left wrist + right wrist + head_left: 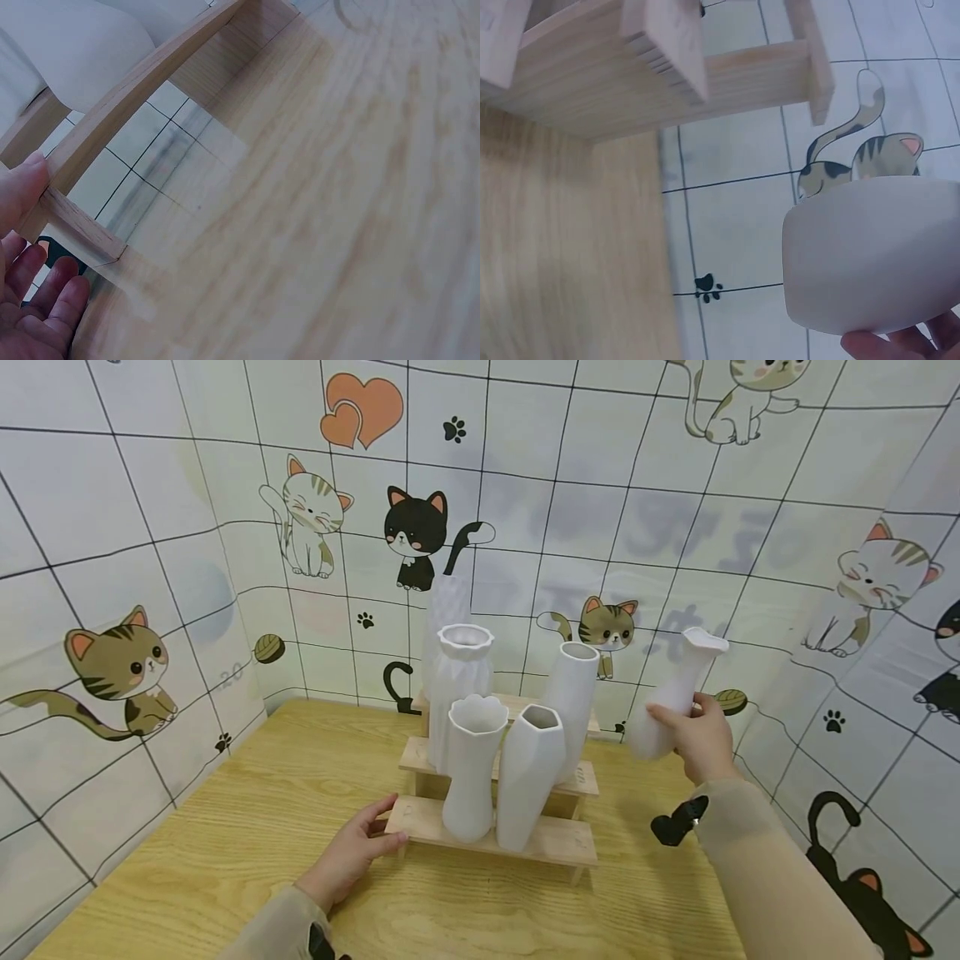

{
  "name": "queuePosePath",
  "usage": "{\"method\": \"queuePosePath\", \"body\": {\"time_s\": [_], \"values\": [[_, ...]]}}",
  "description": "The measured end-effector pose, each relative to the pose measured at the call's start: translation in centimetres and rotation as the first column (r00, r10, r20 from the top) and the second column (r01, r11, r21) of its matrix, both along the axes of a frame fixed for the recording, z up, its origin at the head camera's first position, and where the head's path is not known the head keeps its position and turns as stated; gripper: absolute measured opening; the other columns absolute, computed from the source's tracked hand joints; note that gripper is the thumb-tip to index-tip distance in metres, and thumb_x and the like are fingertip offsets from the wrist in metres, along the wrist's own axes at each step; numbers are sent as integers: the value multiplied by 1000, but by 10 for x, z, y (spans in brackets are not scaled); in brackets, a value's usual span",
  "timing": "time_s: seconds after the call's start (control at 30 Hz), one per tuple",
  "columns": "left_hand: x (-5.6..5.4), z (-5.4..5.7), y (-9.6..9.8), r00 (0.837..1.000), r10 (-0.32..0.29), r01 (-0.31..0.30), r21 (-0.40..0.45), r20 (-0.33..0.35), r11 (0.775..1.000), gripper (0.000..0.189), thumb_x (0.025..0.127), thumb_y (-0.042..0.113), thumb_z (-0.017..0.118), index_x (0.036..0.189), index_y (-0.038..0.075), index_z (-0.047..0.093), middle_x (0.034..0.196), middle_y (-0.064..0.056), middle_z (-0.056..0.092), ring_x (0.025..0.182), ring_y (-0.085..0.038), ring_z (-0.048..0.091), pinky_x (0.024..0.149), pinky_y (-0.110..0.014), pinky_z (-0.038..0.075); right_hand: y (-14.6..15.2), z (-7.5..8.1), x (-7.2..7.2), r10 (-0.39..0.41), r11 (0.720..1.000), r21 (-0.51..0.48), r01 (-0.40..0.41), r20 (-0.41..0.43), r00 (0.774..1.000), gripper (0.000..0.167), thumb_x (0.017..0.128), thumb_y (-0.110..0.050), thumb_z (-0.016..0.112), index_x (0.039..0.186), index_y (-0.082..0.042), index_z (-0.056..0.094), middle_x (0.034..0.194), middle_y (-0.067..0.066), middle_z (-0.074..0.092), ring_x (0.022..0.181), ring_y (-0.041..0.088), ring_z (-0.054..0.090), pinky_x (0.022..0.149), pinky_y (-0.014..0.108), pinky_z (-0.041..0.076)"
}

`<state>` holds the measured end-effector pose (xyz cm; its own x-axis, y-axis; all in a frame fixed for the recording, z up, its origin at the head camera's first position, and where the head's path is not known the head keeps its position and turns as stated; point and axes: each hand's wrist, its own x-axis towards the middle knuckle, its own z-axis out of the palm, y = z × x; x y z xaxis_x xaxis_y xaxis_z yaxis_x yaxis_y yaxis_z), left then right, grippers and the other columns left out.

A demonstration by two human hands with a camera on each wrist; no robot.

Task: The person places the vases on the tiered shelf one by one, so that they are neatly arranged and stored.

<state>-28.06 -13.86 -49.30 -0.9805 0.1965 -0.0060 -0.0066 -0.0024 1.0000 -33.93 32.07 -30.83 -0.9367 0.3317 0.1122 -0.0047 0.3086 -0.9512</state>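
Observation:
My right hand (703,737) grips a white vase (663,718) with a flared, wavy rim. It is in the air to the right of a three-step wooden stand (555,839), leaning slightly right; its smooth base (870,255) fills the lower right of the right wrist view. My left hand (356,852) holds the left end of the stand's lowest step, thumb at the front edge and fingers around the end. On that step stand a scalloped-rim vase (474,777) and an angular faceted vase (531,777). Behind them are a pleated vase (461,672), a slanted cylindrical vase (572,693) and a tall textured vase (447,602).
The stand is on a wood-grain table (285,777). A wall covering (517,527) with grid lines and cartoon cats closes off the back and both sides. Dark straps are on both wrists.

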Motion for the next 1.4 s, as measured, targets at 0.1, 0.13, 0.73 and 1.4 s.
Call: {"method": "queuePosePath", "body": {"time_s": [0.1, 0.13, 0.73, 1.4], "values": [[0, 0, -1, 1000, 3, -3, 0, 1, 1000, 76, 86, 19, 74, 149, 8, 33, 140, -19, 42, 120, -31, 47, 93, -38, 46, -6, 10, -1, 14, 1000, 4, -14, -15, 1000, 100, 82, -46, 73, 153, -8, 14, 146, 22, 29, 131, 41, 34, 97, 59, 39], [0, 0, -1, 1000, 2, -2, 1, 2, 1000, 76, 86, 18, 74, 149, 8, 33, 141, -19, 41, 121, -31, 46, 93, -38, 46, -8, 14, -1, 23, 1000, 2, -23, -20, 1000, 100, 82, -46, 73, 153, -8, 14, 146, 22, 29, 131, 41, 34, 97, 59, 39], [0, 1, -3, 1000, -6, 6, -10, -2, 1000, 77, 87, 20, 73, 150, 7, 31, 140, -19, 42, 119, -30, 47, 91, -37, 45, -44, 57, -14, 133, 991, 38, -131, -58, 989, 95, 83, -42, 74, 152, -8, 17, 145, 22, 32, 128, 42, 38, 93, 57, 41], [0, 1, -2, 1000, 3, -3, -28, -5, 1000, 77, 86, 22, 74, 149, 7, 33, 143, -19, 39, 121, -30, 47, 94, -41, 45, -68, 56, -31, 256, 965, 61, -255, -8, 967, 85, 90, -29, 68, 152, -5, 15, 147, 24, 31, 126, 43, 40, 94, 60, 41]]}}
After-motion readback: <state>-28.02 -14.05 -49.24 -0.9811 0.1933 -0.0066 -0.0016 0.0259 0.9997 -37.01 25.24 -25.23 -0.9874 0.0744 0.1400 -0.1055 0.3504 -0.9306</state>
